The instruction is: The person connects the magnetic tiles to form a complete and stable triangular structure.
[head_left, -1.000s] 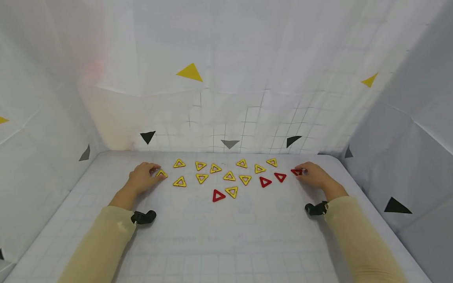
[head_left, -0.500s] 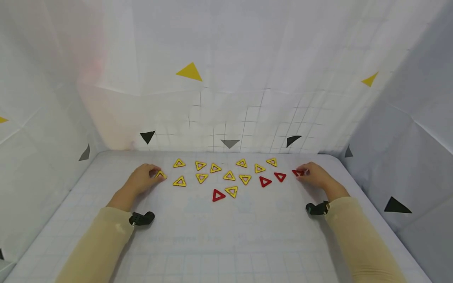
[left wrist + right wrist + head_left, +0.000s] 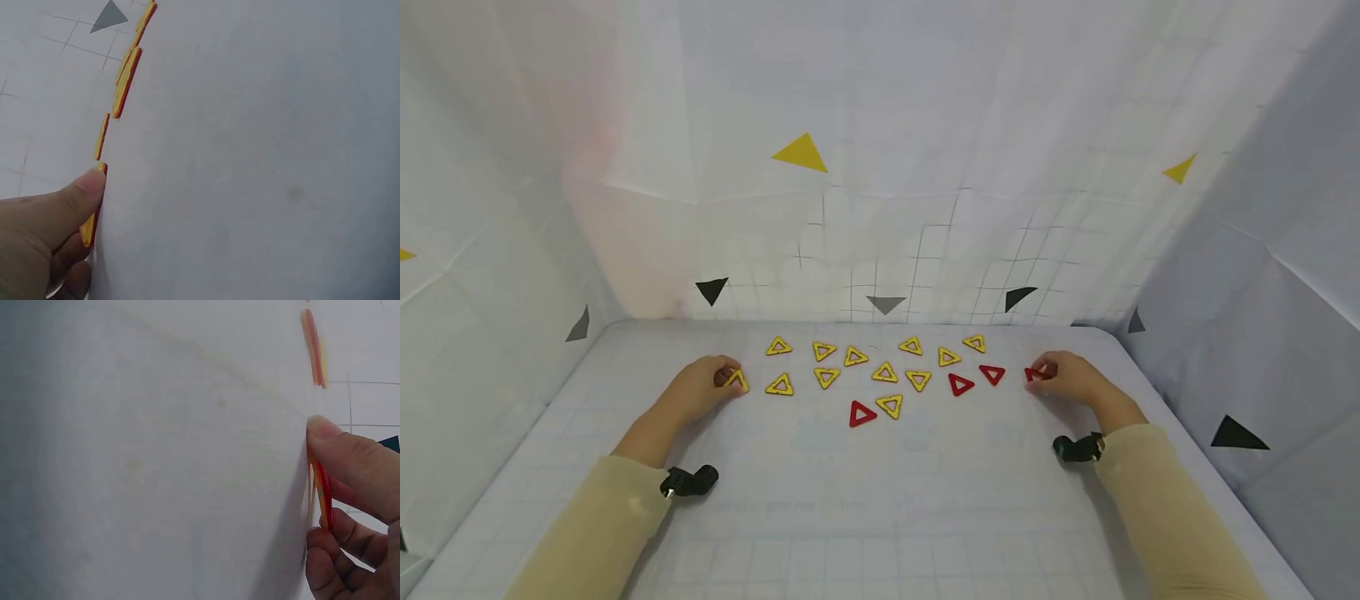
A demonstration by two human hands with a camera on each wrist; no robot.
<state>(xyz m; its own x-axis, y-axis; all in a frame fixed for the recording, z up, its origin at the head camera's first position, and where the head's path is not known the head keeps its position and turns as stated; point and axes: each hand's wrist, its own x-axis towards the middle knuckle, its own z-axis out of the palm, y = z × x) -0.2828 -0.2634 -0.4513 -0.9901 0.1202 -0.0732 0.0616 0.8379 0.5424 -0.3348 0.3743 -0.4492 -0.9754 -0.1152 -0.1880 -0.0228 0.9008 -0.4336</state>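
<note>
My left hand (image 3: 695, 390) pinches a yellow hollow triangle (image 3: 741, 379) at the left end of the scattered pieces. In the left wrist view, the thumb lies over this triangle (image 3: 89, 231), which stands tilted and has a red edge. At the right end, my right hand (image 3: 1075, 382) pinches a red hollow triangle (image 3: 1034, 375) between thumb and fingers. The right wrist view shows that triangle (image 3: 325, 503) edge-on, partly covered by the thumb. Nearest the left hand lies a yellow triangle (image 3: 780, 389); nearest the right, a red triangle (image 3: 992, 380).
Between the hands, several yellow triangles and a few red ones lie flat on the white table (image 3: 880, 500). A red triangle (image 3: 854, 418) and a yellow triangle (image 3: 891, 414) lie closest to the person. White sheets (image 3: 880, 100) enclose the back and sides.
My left hand has drawn slightly left and toward me, tilting its yellow triangle. The right hand has shifted a little right and nearer with its red triangle. The other triangles stay put.
</note>
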